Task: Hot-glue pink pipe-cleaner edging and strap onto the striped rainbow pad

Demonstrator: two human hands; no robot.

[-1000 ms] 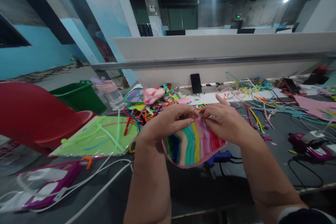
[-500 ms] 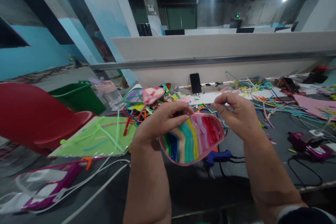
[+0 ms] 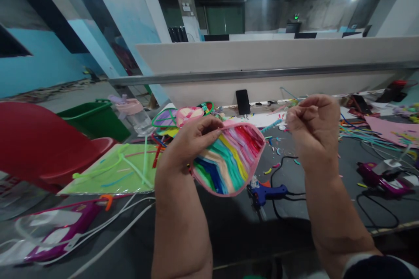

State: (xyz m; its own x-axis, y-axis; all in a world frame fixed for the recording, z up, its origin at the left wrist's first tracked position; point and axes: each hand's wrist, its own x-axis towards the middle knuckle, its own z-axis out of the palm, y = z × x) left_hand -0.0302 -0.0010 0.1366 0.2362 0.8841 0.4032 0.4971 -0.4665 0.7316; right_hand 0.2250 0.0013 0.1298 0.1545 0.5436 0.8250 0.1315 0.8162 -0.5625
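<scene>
1. Here's the left hand (image 3: 191, 141), its thumb along the near face and its fingers curled at the upper left edge, firmly gripping a rounded, rainbow-striped panel with a soft pink border (image 3: 225, 163)
2. The panel is up in the air over the dark grey tabletop (image 3: 129, 253), tilted, in front of the person; its stripes run from green and dark blue through beige, teal and yellow to pink and red
3. Over to the right hand (image 3: 314, 128), raised and well apart from the panel: the fingers are bent in, the gap to the thumb is narrow, and I cannot tell whether anything thin is pinched there
4. In the space between panel and right hand, a slim turquoise stick (image 3: 272, 125) slants past the panel's upper right edge
5. Lower down, near the panel's right side, a blue glue gun with a black cable (image 3: 271, 192) lies on the tabletop, small coloured scraps (image 3: 276, 165) scattered beyond it
6. Off to the left, a lime-green sheet in clear plastic (image 3: 98, 176) carries pale green strands (image 3: 134, 168)
7. At the back, a black phone (image 3: 242, 102) leans upright against the pale partition (image 3: 294, 87)
</scene>
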